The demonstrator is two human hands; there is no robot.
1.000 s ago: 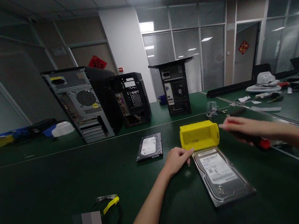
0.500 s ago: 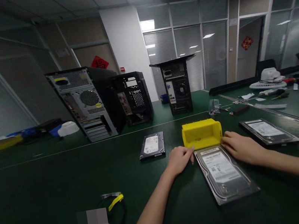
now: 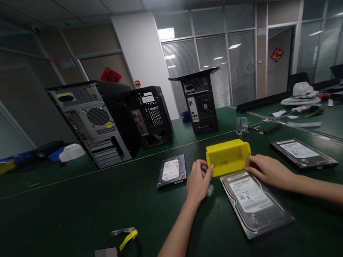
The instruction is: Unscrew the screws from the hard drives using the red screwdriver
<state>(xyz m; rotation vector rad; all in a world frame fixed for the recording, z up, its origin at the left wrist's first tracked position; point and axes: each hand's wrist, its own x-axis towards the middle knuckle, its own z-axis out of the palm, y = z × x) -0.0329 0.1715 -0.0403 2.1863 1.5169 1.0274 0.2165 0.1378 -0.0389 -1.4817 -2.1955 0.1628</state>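
Note:
A yellow plastic bin (image 3: 230,169) rests on the green table with its opening facing me and a few tiny dark bits inside. At its left edge is my left hand (image 3: 198,179), thumb against the rim and fingers curled by the side wall. My right hand (image 3: 268,169) is closed at the bin's lower right corner, its thumb low by the rim; the fingertips are partly hidden. Just in front of the bin lies a hard drive (image 3: 255,202), label up, near my right hand. Another hard drive (image 3: 171,170) lies left of my left hand, and a third hard drive (image 3: 304,153) lies to the right.
Computer towers stand behind: a large one (image 3: 114,120), an open black case (image 3: 153,118) and a smaller tower (image 3: 202,104). Small clear parts (image 3: 241,125) and tools lie back right. A yellow-and-black item (image 3: 128,238) sits front left, beside a pixelated patch.
My left hand has shifted from the bin's lower left front corner to its left side. My right hand stays at the right corner. The view has tilted slightly.

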